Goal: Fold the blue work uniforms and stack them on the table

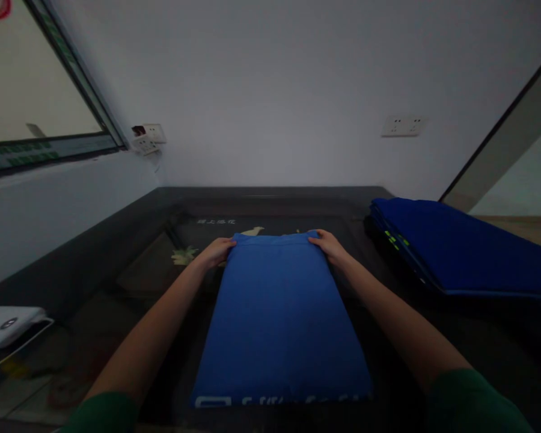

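A flat, folded blue cloth [282,307] lies lengthwise in front of me, with part of a white print along its near edge. At its far left corner my left hand [219,251] is closed, the thumb over the top of the fabric. My right hand [328,243] pinches the far right corner in the same way. Between the two hands the far edge runs nearly straight. The fingertips under the fabric are hidden.
The dark glossy tabletop [162,207] has printed flowers and lettering. A stack of darker blue folded cloth [469,246] with yellow-green marks lies on the right. At left sits a white device [11,325] with a cable. Wall sockets [403,125] are behind.
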Demonstrator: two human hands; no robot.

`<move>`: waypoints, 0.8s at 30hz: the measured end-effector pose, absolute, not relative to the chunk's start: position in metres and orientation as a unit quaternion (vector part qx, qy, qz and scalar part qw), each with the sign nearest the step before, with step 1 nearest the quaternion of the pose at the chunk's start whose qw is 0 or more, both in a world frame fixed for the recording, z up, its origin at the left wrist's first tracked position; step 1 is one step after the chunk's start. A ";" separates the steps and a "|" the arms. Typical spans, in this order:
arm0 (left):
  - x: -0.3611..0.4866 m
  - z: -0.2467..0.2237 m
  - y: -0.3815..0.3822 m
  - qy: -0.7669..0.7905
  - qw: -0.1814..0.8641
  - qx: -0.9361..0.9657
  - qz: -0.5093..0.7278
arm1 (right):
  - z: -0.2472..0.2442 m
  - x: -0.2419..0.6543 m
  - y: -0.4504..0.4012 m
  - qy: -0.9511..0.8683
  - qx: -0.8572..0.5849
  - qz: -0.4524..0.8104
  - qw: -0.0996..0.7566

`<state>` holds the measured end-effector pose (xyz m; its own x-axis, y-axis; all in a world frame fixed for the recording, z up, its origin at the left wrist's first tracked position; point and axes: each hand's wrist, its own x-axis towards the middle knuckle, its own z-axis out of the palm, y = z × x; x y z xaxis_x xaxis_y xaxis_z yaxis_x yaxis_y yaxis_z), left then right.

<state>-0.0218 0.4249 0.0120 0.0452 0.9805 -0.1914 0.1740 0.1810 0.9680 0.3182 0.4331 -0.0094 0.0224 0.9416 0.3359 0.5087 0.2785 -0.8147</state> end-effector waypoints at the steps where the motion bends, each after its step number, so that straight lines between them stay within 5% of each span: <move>1: -0.023 0.011 0.427 0.578 0.504 0.512 0.388 | -0.010 0.318 0.435 -0.645 -0.555 0.259 0.457; 5: -0.023 0.007 0.432 0.639 0.375 0.558 0.374 | -0.008 0.316 0.438 -0.622 -0.573 0.275 0.458; 11: -0.022 0.001 0.430 0.677 0.097 0.656 0.320 | -0.015 0.307 0.429 -0.696 -0.610 0.075 0.371; 24: -0.002 0.007 0.401 0.684 -0.041 0.699 0.206 | 0.004 0.297 0.401 -0.711 -0.666 -0.043 0.222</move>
